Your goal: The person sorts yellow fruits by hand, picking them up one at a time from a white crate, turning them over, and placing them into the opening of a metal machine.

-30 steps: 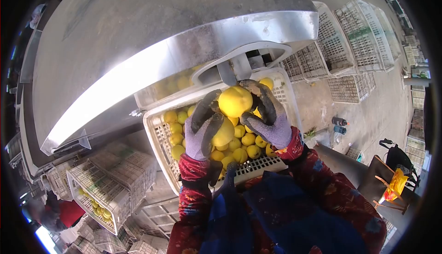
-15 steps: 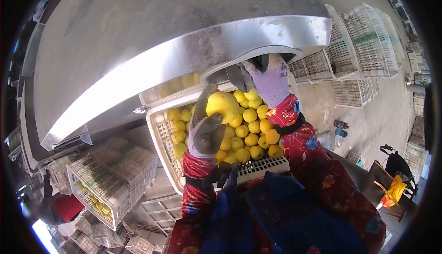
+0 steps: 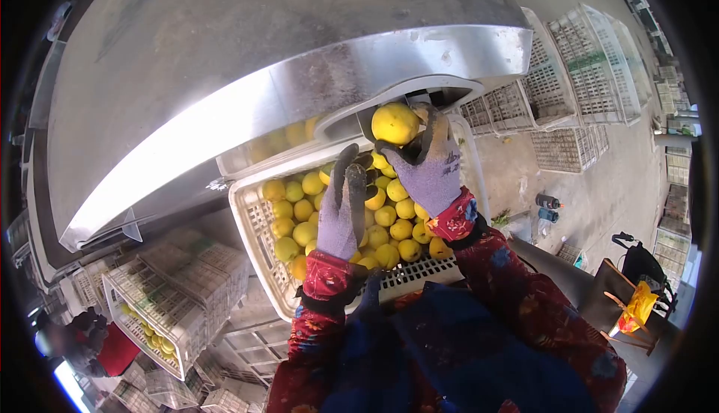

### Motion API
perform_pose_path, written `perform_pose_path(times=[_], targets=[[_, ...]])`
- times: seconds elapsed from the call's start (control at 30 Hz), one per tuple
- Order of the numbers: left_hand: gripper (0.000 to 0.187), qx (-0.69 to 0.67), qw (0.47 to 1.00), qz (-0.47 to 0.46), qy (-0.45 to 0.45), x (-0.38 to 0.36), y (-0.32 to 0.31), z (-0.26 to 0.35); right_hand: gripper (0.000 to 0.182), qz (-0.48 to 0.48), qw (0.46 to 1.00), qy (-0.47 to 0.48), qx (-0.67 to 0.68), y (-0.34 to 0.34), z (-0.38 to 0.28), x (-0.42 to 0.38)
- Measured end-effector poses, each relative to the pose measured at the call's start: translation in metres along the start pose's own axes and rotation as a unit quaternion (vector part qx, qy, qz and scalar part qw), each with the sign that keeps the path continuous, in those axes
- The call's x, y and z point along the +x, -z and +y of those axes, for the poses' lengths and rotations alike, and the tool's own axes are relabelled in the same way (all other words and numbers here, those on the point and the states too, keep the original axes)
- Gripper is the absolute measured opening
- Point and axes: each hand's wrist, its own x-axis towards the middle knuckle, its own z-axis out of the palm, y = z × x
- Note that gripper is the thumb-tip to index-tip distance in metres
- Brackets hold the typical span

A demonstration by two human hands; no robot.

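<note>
Held fruit: a round yellow fruit with a dull, slightly speckled skin is sitting high in the view, just under the curved metal edge of the machine and above the crate.
Right hand: the right hand, in a purple glove with dark fingertips, is closing its fingers around that fruit from below.
Left hand: the left hand, gloved the same way, is hovering flat with fingers extended over the pile, gripping nothing.
Crate: a white slotted plastic crate is holding many smaller yellow fruits.
Writing: a small dark print is showing on the back of the right glove, too small to read.
Surroundings: stacked white crates are standing on the concrete floor to the right.
</note>
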Motion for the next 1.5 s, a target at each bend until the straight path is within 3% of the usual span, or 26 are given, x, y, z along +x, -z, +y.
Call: perform_pose_path(times=[0.03,0.1,0.17,0.27,0.3,0.33,0.37,0.4,0.43,0.47,0.53,0.6,0.7,0.73,0.83,0.87,0.9,0.97,1.0,1.1,1.13,1.23,1.27,1.4,1.5], targets=[[0.05,0.008,1.0,0.006,0.017,-0.002,0.014,-0.009,0.07,-0.008,0.997,0.062,-0.05,-0.008,0.008,0.011],[0.047,0.152,0.987,0.04,0.025,-0.012,0.046,-0.028,0.068,0.015,0.992,0.071,-0.103,-0.029,0.015,0.037],[0.058,0.324,0.942,0.029,0.083,-0.02,0.082,-0.051,0.068,0.004,0.989,0.088,-0.115,-0.032,0.011,0.053],[0.075,0.579,0.792,-0.043,0.187,-0.037,0.093,-0.08,0.07,0.029,0.992,0.072,-0.1,-0.006,-0.008,0.054],[0.081,0.657,0.718,-0.078,0.217,-0.04,0.095,-0.088,0.06,0.008,0.998,0.058,-0.025,0.006,-0.012,0.049],[0.092,0.655,0.686,-0.147,0.282,-0.041,0.097,-0.101,0.051,0.032,0.995,0.031,0.094,0.009,-0.012,0.037],[0.09,0.69,0.655,-0.165,0.26,-0.05,0.095,-0.112,0.043,0.056,0.976,0.003,0.21,0.011,-0.012,0.023],[0.087,0.723,0.624,-0.181,0.234,-0.061,0.091,-0.12,0.036,0.033,0.99,0.081,0.111,0.016,-0.005,0.008],[0.085,0.753,0.592,-0.197,0.21,-0.068,0.089,-0.125,0.03,0.008,0.988,0.156,0.01,0.018,0.008,-0.008],[0.084,0.738,0.607,-0.204,0.212,-0.063,0.089,-0.121,0.027,-0.095,0.992,0.082,-0.007,0.008,0.025,-0.026],[0.084,0.739,0.598,-0.192,0.244,-0.054,0.091,-0.124,0.031,-0.317,0.944,-0.043,-0.076,-0.03,0.088,-0.054],[0.076,0.763,0.57,-0.178,0.247,-0.044,0.095,-0.131,0.05,-0.44,0.878,-0.072,-0.173,-0.069,0.114,-0.06],[0.068,0.69,0.652,-0.152,0.275,-0.038,0.094,-0.109,0.058,-0.485,0.828,-0.07,-0.273,-0.132,0.155,-0.09],[0.056,0.676,0.684,-0.149,0.229,-0.038,0.104,-0.119,0.072,-0.583,0.741,-0.054,-0.329,-0.141,0.157,-0.084],[0.05,0.383,0.876,-0.123,0.266,-0.037,0.116,-0.083,0.073,-0.538,0.79,-0.119,-0.268,-0.13,0.139,-0.08],[0.035,0.328,0.917,-0.099,0.205,-0.044,0.12,-0.083,0.074,-0.476,0.847,-0.131,-0.196,-0.12,0.134,-0.083],[0.034,0.38,0.915,-0.114,0.079,-0.045,0.123,-0.082,0.074,-0.471,0.87,-0.1,-0.109,-0.101,0.123,-0.08],[0.032,0.462,0.859,-0.136,-0.173,-0.046,0.125,-0.081,0.075,-0.45,0.89,-0.039,0.068,-0.049,0.08,-0.065],[0.04,0.173,0.973,-0.079,0.132,-0.049,0.101,-0.052,0.078,-0.44,0.893,-0.018,0.098,-0.029,0.062,-0.062],[0.054,0.01,0.993,-0.047,0.111,-0.055,0.059,-0.034,0.081,-0.391,0.902,0.078,0.165,0.007,0.022,-0.06],[0.063,-0.007,0.99,-0.075,0.118,-0.056,0.057,-0.027,0.08,-0.37,0.904,0.117,0.183,0.013,0.017,-0.063],[0.061,-0.026,0.996,-0.071,0.05,-0.061,0.046,-0.011,0.074,-0.28,0.885,-0.09,0.362,0.026,0.012,-0.084],[0.059,-0.019,0.998,-0.051,0.026,-0.062,0.037,-0.001,0.073,-0.265,0.877,-0.082,0.392,0.03,0.005,-0.081],[0.052,0.023,0.999,-0.044,-0.018,-0.056,0.025,-0.006,0.076,-0.162,0.973,0.061,0.15,0.035,-0.001,-0.075],[0.049,0.108,0.988,-0.044,-0.106,-0.039,0.017,-0.009,0.072,-0.134,0.98,-0.038,0.141,0.04,-0.015,-0.073]])
